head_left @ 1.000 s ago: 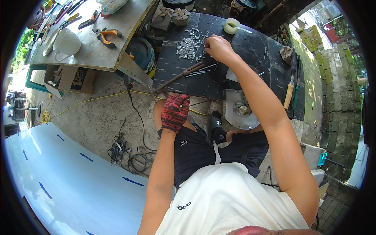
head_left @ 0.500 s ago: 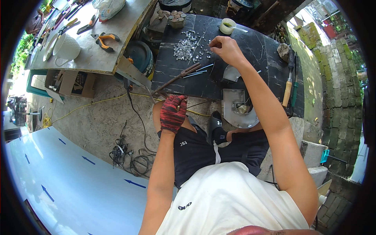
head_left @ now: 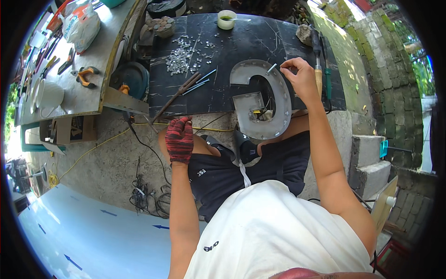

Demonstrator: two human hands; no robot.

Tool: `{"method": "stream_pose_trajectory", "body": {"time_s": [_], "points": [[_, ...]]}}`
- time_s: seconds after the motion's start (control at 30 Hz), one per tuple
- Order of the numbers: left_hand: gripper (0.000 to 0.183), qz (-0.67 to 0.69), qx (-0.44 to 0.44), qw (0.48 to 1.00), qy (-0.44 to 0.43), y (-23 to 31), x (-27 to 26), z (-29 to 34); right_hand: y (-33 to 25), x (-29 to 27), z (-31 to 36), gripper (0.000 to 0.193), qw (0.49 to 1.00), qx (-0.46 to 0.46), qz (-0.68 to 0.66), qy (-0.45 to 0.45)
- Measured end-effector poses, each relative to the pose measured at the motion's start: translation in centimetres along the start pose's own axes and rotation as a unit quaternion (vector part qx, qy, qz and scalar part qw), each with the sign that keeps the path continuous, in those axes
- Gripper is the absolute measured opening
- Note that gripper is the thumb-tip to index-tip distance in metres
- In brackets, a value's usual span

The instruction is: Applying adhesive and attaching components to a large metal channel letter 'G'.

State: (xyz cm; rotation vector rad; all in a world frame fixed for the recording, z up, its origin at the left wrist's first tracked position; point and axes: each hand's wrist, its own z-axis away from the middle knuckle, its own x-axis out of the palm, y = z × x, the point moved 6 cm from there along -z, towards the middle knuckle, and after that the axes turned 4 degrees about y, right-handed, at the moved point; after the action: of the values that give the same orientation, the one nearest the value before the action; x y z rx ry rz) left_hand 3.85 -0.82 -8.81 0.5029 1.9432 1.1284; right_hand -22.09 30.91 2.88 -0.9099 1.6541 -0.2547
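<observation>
My left hand (head_left: pixel 179 142), in a red and black knitted glove, is held at the table's near edge above my knee. Its fingers are curled together, and anything in them is hidden. On the right, my bare right hand (head_left: pixel 301 79) has thumb and forefinger brought together in a pinch; whatever sits between the tips is too small to make out. Beside those fingertips, a short pale rod (head_left: pixel 272 69) rests on the upper curve of a grey metal letter G (head_left: pixel 278 100). The letter lies at the table's front edge, partly overhanging my lap.
The black marbled table (head_left: pixel 213 100) bears small shiny metal bits (head_left: pixel 181 58), rusty bars (head_left: pixel 175 95), thin rods (head_left: pixel 197 87), a tub of green paste (head_left: pixel 226 20), a stone (head_left: pixel 304 35) and a wooden-handled tool (head_left: pixel 318 76). Orange pliers (head_left: pixel 85 76) lie on the left bench. Cables (head_left: pixel 151 197) cover the floor.
My right hand has moved from beside the metal bits and paste tub to the letter's right side, uncovering the letter. My left hand stays near the front edge. The whole view has shifted.
</observation>
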Motion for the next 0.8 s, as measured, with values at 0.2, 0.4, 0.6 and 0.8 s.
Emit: {"method": "stream_pose_trajectory", "body": {"time_s": [0.2,0.4,0.6,0.8], "points": [[0.015,-0.012,-0.018,1.000,-0.011,1.0,0.6,-0.1,2.4,2.0,1.5,0.011,0.996,-0.039,0.086,0.002],[0.014,-0.005,-0.033,0.999,0.000,0.2,0.5,0.3,3.1,3.8,2.5,0.009,0.993,-0.007,0.112,-0.041],[0.016,-0.063,-0.013,0.998,-0.005,0.8,0.3,0.3,3.6,4.1,2.9,0.013,0.996,0.009,0.079,-0.038],[0.016,-0.035,-0.022,0.999,-0.014,0.2,0.8,0.2,3.4,3.0,3.2,0.010,0.991,-0.017,0.136,-0.013]]}}
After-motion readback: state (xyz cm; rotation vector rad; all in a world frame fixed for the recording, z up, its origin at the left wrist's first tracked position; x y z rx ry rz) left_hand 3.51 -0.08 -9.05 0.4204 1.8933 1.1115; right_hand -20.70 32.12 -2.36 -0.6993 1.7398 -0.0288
